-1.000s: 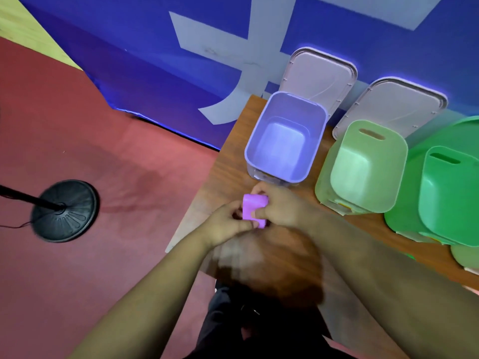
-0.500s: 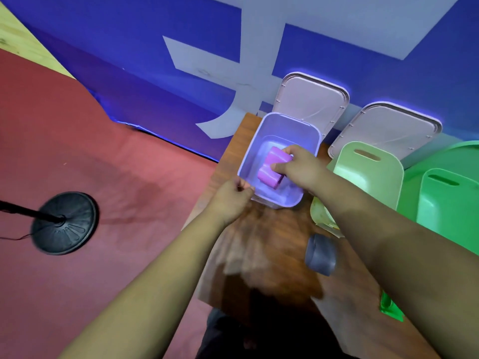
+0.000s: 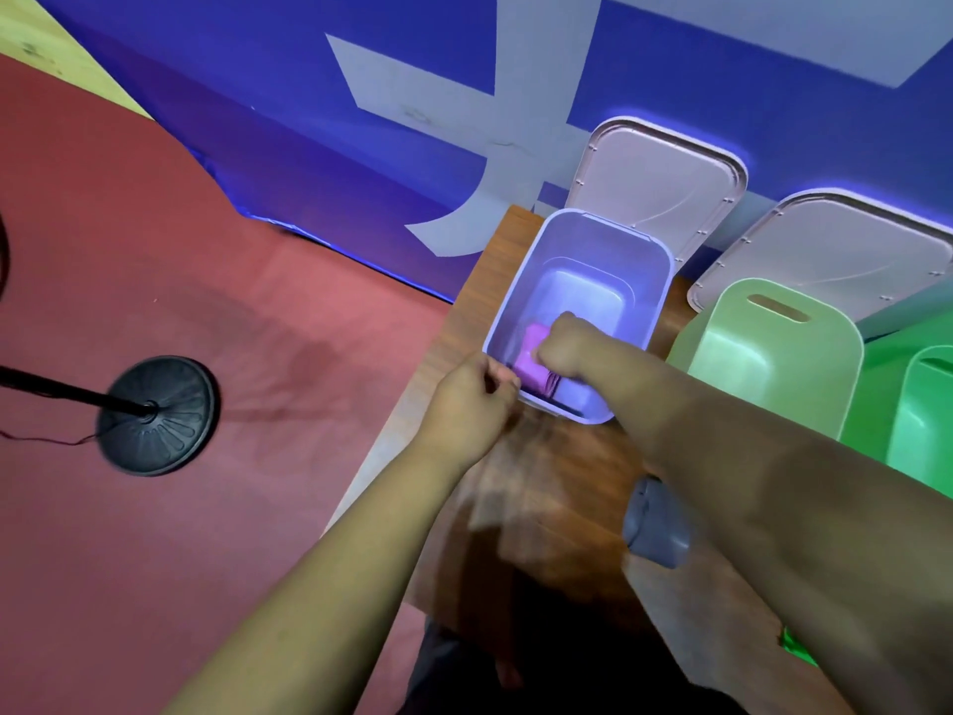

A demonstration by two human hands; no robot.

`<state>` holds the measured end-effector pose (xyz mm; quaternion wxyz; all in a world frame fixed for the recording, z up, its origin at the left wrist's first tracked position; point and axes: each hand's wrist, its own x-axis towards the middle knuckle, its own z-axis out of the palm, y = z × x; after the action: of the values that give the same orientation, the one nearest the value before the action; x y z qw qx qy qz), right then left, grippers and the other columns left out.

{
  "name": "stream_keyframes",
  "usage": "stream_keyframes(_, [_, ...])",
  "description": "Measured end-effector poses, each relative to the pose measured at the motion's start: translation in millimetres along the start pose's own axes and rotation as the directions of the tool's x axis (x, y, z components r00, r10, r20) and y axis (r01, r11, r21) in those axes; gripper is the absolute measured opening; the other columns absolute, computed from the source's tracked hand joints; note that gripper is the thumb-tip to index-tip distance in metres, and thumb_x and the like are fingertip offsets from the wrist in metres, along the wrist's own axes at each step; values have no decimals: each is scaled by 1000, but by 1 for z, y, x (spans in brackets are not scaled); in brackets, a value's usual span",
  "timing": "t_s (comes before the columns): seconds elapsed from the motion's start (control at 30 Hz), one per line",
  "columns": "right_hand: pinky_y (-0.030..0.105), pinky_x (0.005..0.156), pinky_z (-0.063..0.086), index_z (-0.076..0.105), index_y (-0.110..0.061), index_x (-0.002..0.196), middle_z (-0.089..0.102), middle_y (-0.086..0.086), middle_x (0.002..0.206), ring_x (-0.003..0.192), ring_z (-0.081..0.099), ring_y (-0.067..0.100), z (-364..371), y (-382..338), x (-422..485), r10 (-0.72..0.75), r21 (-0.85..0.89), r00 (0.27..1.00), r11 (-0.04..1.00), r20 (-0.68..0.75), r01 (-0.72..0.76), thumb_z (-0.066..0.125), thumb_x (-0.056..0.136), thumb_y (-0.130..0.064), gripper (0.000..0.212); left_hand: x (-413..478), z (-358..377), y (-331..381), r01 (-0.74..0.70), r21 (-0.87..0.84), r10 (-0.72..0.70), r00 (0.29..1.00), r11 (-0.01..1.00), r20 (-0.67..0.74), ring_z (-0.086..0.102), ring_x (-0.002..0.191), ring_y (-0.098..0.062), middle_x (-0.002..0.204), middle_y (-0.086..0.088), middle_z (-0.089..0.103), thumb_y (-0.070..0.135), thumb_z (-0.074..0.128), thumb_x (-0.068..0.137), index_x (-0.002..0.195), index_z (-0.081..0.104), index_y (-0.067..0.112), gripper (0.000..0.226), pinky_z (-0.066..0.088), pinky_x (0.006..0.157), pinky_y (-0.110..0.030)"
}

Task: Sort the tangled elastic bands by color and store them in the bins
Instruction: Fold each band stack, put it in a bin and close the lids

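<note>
A purple bin (image 3: 650,250) stands at the table's far left corner. My right hand (image 3: 567,348) reaches down inside it, fingers curled over a pink folded elastic band (image 3: 531,353) that lies near the bin's bottom by the near wall. My left hand (image 3: 472,399) rests at the bin's near left rim with its fingers curled against the edge; whether it grips the rim is unclear. A grey band roll (image 3: 655,523) lies on the wooden table (image 3: 557,482), half under my right forearm.
A light green bin (image 3: 773,363) and a darker green bin (image 3: 923,405) stand to the right. Two pale lids (image 3: 665,183) lean against the blue wall behind. A black stand base (image 3: 154,415) sits on the red floor left. A green scrap (image 3: 799,650) lies near the table's front.
My right hand carried the pink band from the table in front of the purple bin, over its rim, and down to the bottom. My left hand moved up to the bin's near rim.
</note>
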<state>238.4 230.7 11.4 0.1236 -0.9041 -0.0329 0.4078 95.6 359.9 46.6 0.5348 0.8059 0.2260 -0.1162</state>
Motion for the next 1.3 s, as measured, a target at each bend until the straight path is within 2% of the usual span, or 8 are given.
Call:
stream_keyframes(0.13, [41, 100, 46, 54, -3, 139, 52, 19, 143, 123, 52, 36, 2, -1, 1, -24, -139, 993, 990, -112, 9, 49, 106, -12, 34, -1, -1, 0, -16, 4, 15, 1000, 1000, 5, 61, 71, -5, 81, 13, 68, 16, 63, 96, 88, 63, 26, 13, 47, 69, -21])
stream_keyframes(0.23, [45, 98, 47, 48, -5, 140, 43, 17, 143, 131, 49, 42, 2, 2, -5, -45, -145, 977, 989, -206, 15, 51, 101, -10, 39, -8, -2, 1, -61, 22, 61, 998, 998, 17, 59, 66, -8, 78, 12, 65, 13, 61, 96, 90, 65, 27, 16, 45, 64, -18])
stream_keyframes(0.5, [39, 85, 55, 74, -13, 101, 75, 4, 105, 101, 66, 29, -19, 40, -93, -219, 116, 880, 949, -421, 292, 55, 99, -18, 20, -53, 6, -14, -106, -18, 106, 994, 994, -16, 65, 73, -21, 83, -2, 68, 19, 63, 91, 93, 60, 25, 6, 53, 74, -33])
stream_keyframes(0.6, [37, 80, 53, 74, -14, 90, 75, -1, 88, 86, 67, 22, -10, 68, -139, -195, 226, 856, 915, -479, 335, 59, 99, -18, 18, -63, 28, -25, -137, 76, 119, 972, 988, 205, 64, 74, -13, 81, 7, 71, 24, 61, 86, 90, 64, 26, 6, 54, 78, -33])
stream_keyframes(0.73, [33, 80, 54, 77, -17, 91, 76, -3, 84, 82, 69, 18, 19, 114, -181, -57, 386, 879, 884, -474, 265, 64, 97, -20, 14, -66, 76, -25, -314, 219, 199, 883, 924, 425, 67, 89, -8, 95, 9, 76, 8, 65, 93, 93, 71, 24, 17, 50, 88, -25])
stream_keyframes(0.9, [39, 84, 54, 78, -14, 94, 78, 5, 96, 93, 70, 24, 66, 168, -204, 62, 377, 915, 921, -399, 102, 59, 99, -21, 21, -55, 138, -11, -442, 338, 238, 832, 831, 501, 68, 101, -30, 111, -11, 75, 9, 65, 93, 111, 69, 12, 19, 46, 81, -30])
stream_keyframes(1.1, [37, 72, 50, 77, -9, 91, 78, 12, 94, 92, 71, 29, 123, 213, -204, 172, 439, 933, 898, -315, -18, 61, 96, -18, 20, -52, 181, -13, -447, 400, 227, 843, 800, 487, 65, 113, -41, 132, -20, 67, 9, 65, 91, 145, 54, 10, 55, 45, 86, -35])
stream_keyframes(1.3, [32, 65, 30, 64, -19, 79, 76, 12, 92, 84, 62, 24, 146, 225, -194, 205, 520, 954, 852, -221, -62, 65, 99, -23, 20, -50, 189, -15, -408, 443, 117, 826, 798, 551, 66, 117, -32, 129, -10, 71, 30, 61, 76, 134, 64, 17, 60, 52, 97, -37])
